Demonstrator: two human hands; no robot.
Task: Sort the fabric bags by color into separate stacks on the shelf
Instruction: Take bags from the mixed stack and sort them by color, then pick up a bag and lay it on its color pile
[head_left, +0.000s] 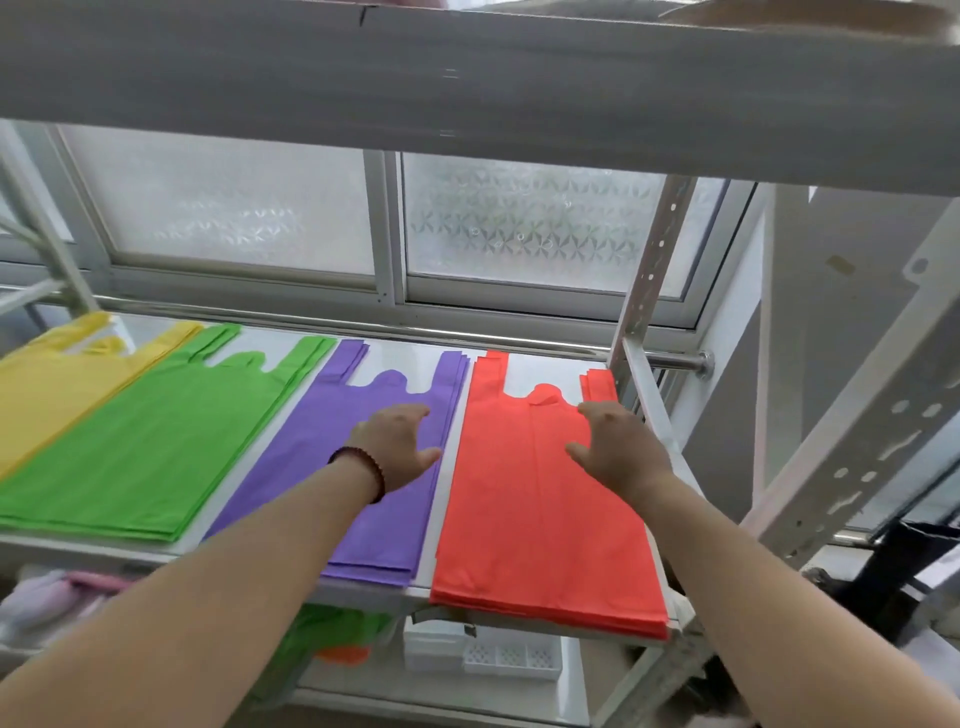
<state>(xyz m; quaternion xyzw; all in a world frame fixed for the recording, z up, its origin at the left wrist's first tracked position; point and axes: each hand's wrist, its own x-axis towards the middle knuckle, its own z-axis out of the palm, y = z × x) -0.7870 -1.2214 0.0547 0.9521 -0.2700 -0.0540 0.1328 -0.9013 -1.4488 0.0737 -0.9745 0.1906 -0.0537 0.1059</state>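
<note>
While yellow, green, purple and red stacks lie side by side on the shelf, both hands, left and right, hover with fingers spread wide, holding nothing, a perforated upright just beside the red stack.

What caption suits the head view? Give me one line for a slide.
Yellow, green, purple and red stacks lie side by side on the shelf, both open hands over them.

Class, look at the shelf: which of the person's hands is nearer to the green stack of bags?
Left. The left hand rests over the purple stack, next to the green stack; the right hand is over the red stack, farther away.
</note>
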